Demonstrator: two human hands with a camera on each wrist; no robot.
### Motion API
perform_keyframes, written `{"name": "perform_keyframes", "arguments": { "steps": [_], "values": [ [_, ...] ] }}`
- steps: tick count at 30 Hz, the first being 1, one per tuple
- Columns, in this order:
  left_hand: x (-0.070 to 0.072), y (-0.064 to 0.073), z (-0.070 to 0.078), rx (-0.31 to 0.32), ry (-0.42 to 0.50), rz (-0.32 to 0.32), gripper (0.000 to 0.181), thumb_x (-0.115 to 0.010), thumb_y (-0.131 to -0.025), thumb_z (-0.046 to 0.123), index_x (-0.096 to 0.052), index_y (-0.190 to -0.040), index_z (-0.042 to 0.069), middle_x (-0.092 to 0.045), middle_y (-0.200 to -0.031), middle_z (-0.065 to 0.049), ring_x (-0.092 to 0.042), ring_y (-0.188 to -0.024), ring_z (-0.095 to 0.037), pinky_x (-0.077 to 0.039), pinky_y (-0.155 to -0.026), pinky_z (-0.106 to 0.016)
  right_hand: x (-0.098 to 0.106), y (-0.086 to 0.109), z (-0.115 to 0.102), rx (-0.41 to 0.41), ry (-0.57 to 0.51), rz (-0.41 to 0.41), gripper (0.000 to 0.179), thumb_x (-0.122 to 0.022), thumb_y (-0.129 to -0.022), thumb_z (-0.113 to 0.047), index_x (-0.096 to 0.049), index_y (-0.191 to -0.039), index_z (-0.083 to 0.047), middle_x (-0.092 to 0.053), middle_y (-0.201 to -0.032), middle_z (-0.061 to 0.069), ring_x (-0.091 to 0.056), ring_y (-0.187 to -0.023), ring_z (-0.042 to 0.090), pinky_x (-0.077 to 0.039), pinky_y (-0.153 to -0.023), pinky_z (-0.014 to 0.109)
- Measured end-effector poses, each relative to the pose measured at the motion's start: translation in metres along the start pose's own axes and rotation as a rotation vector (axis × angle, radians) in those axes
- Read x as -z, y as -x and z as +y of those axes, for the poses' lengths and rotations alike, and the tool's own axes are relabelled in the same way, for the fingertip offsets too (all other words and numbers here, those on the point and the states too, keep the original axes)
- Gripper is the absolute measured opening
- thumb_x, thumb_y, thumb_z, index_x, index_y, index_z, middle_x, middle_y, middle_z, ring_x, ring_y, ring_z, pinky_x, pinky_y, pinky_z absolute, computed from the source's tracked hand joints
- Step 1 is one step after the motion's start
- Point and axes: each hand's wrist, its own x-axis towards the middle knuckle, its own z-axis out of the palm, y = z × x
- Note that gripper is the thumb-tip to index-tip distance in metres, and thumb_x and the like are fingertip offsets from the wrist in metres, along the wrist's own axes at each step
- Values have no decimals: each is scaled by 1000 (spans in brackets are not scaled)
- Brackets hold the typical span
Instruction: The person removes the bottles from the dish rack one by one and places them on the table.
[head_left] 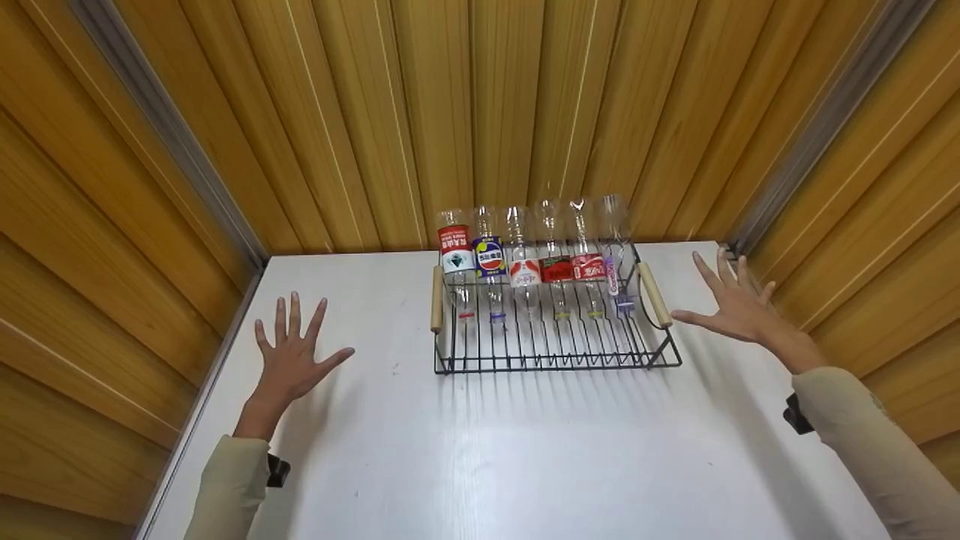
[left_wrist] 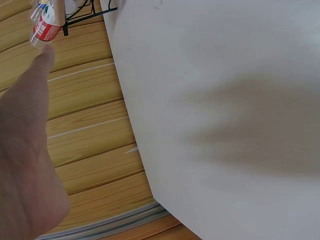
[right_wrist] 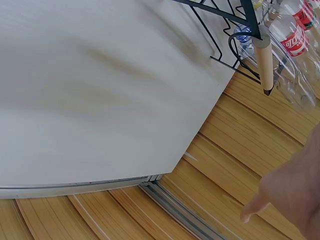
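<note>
The wire rack (head_left: 559, 368) sits on the white surface (head_left: 525, 465), its bare front edge nearest the person. The left hand (head_left: 289, 367) and right hand (head_left: 735, 304) are spread well apart to either side, gripping nothing, perhaps to keep clear. Wooden handles (head_left: 437, 298) flank the rack, likely for lifting. Between them six bottles (head_left: 525, 273) sit in a row, caps nearer, seemingly kept aligned by the wires; beyond rises a panelled wall (head_left: 480, 112).
</note>
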Motion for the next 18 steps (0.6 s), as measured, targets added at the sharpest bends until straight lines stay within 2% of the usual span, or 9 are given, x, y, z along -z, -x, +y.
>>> {"name": "perform_keyframes", "arguments": {
  "steps": [3, 7, 10, 14, 18],
  "values": [
    [3, -3, 8, 30, 93, -48, 100, -57, -91, 69, -8, -166, 23, 8, -171, -23, 15, -157, -45, 15, -116, -75, 4, 0, 0, -21, -57, -20, 109, -61, -92, -64, 10, -164, -25, 24, -166, 23, 24, -147, 59, 16, -96, 90],
    [6, -7, 16, 34, 192, -52, 98, -57, -93, 64, -6, -166, 23, 2, -172, -20, 10, -158, -44, 11, -117, -74, 8, -2, 1, -39, -127, -38, 109, -60, -94, -61, 16, -163, -24, 22, -166, 25, 21, -147, 61, 8, -99, 91],
    [3, -10, 23, 18, 290, -34, 95, -60, -94, 59, -10, -166, 24, -7, -172, -19, 4, -158, -44, 8, -118, -73, 9, -1, 5, -42, -200, -62, 110, -60, -95, -57, 19, -162, -22, 18, -167, 26, 13, -148, 63, -1, -102, 91],
    [-1, -14, 31, 15, 406, -47, 90, -63, -94, 56, -16, -165, 25, -14, -172, -17, -2, -158, -44, 4, -117, -73, 11, -2, 8, -31, -322, -112, 109, -62, -97, -49, 21, -162, -20, 16, -168, 27, 3, -149, 64, -11, -105, 88],
    [-2, -20, 34, 36, 473, -92, 87, -62, -95, 55, -19, -165, 27, -20, -171, -13, -8, -157, -43, 1, -117, -72, 14, -13, 3, -18, -410, -153, 106, -61, -99, -44, 22, -162, -21, 13, -168, 29, 1, -150, 63, -11, -107, 87]
  ]
}}
